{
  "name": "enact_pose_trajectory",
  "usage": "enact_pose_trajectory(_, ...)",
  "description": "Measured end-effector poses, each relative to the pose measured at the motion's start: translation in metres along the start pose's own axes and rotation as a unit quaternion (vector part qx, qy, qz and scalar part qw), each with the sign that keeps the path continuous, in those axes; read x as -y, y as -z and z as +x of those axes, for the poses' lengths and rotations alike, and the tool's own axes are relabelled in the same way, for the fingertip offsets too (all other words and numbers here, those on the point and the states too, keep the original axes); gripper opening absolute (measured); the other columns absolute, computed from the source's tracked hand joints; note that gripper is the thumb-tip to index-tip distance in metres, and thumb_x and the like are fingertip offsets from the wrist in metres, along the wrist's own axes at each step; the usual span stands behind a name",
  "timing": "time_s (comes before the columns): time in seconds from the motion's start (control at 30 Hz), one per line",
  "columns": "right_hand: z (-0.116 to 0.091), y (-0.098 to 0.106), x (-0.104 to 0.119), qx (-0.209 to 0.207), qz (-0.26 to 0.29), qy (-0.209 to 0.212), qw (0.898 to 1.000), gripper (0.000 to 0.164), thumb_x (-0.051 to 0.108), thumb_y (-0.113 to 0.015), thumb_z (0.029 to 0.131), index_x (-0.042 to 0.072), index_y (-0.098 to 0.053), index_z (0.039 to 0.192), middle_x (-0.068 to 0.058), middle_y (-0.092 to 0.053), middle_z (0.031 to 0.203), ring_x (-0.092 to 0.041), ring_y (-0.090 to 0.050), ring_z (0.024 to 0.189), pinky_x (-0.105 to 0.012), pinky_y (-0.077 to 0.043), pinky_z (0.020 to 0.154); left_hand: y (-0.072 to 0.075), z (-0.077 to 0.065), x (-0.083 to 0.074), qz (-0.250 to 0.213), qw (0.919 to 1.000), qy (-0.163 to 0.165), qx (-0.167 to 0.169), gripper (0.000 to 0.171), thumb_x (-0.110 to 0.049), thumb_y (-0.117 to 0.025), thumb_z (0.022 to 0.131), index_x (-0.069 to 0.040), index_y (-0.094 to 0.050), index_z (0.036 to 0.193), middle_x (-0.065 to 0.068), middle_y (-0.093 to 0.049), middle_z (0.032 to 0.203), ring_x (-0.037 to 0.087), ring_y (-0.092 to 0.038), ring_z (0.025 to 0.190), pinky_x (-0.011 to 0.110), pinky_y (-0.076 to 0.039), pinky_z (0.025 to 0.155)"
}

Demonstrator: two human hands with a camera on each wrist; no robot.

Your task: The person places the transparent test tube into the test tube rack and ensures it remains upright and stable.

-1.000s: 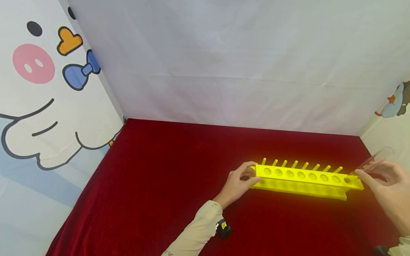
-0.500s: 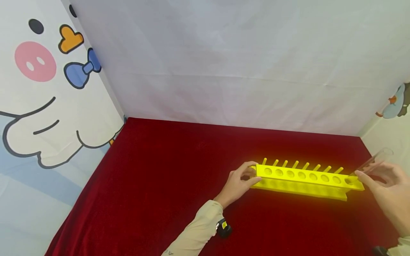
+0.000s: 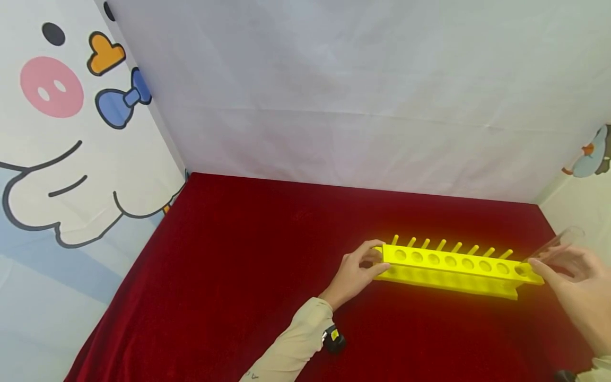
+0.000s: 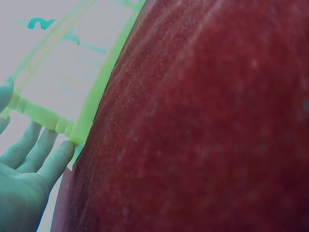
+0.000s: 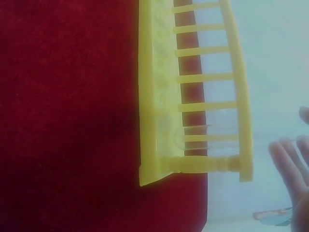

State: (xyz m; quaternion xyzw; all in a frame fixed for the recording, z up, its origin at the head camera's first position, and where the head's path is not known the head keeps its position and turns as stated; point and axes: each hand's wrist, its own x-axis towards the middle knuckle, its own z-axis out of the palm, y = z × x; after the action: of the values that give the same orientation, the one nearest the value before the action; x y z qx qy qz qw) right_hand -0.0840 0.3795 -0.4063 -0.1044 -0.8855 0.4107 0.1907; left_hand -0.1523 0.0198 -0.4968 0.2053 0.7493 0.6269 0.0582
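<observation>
A bright yellow test tube rack (image 3: 458, 268) stands on the red cloth, with a row of holes along its top and upright pegs behind. My left hand (image 3: 350, 276) grips the rack's left end, thumb in front; in the left wrist view its fingers (image 4: 53, 162) lie about the end post. A clear glass test tube (image 3: 558, 245) leans in the rightmost hole, pinched by my right hand (image 3: 579, 281). In the right wrist view, the tube's lower part (image 5: 212, 137) shows between the rack's top and base, beside the end post, while my right hand (image 5: 292, 169) is partly cut off.
Red velvety cloth (image 3: 248, 265) covers the table. A white fabric wall (image 3: 334, 95) rises behind it. On the left stands a panel with cartoon animal prints (image 3: 52, 85), and another print (image 3: 589, 156) is at the right edge.
The test tube's upper end has dropped slightly in my right hand, so it sits a little lower in the hole. My left hand keeps its hold on the rack. The head view has shifted slightly.
</observation>
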Motion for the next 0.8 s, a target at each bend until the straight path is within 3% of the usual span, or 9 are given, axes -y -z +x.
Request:
enact_pose_trajectory(0.2, 0.0006, 0.001, -0.0041, 0.012, 0.023, -0.001, 1.0, 0.023, 0.01, -0.071, 0.085, 0.009, -0.059, 0.105, 0.018, -0.059, 0.089, 0.01, -0.056, 0.079, -0.005, -0.044, 0.063, -0.0001, 0.0007, 0.0007, 0.0, 1.0, -0.002, 0.001, 0.043, -0.03, -0.069, 0.088, -0.032, -0.051, 0.127, -0.006, -0.063, 0.11, 0.011, -0.061, 0.102, 0.023, -0.05, 0.076)
enact_pose_trajectory(0.6, -0.0027, -0.0026, -0.0085, 0.017, -0.006, -0.027, 0.999, 0.029, 0.02, -0.068, 0.088, 0.012, -0.056, 0.113, 0.018, -0.056, 0.094, 0.013, -0.054, 0.081, -0.004, -0.043, 0.063, -0.0009, 0.0012, 0.0011, -0.001, 1.0, -0.005, -0.002, 0.043, -0.028, -0.069, 0.087, -0.032, -0.052, 0.126, -0.004, -0.063, 0.109, 0.011, -0.062, 0.101, 0.023, -0.051, 0.076)
enact_pose_trajectory(0.8, -0.0023, -0.0071, -0.0104, 0.0, -0.01, -0.014, 1.0, 0.027, 0.016, -0.069, 0.087, 0.013, -0.057, 0.11, 0.021, -0.055, 0.093, 0.013, -0.053, 0.08, -0.003, -0.042, 0.064, -0.0006, 0.0008, 0.0011, 0.001, 1.0, -0.008, -0.005, 0.042, -0.028, -0.069, 0.087, -0.029, -0.052, 0.126, -0.001, -0.064, 0.109, 0.014, -0.062, 0.101, 0.023, -0.051, 0.076)
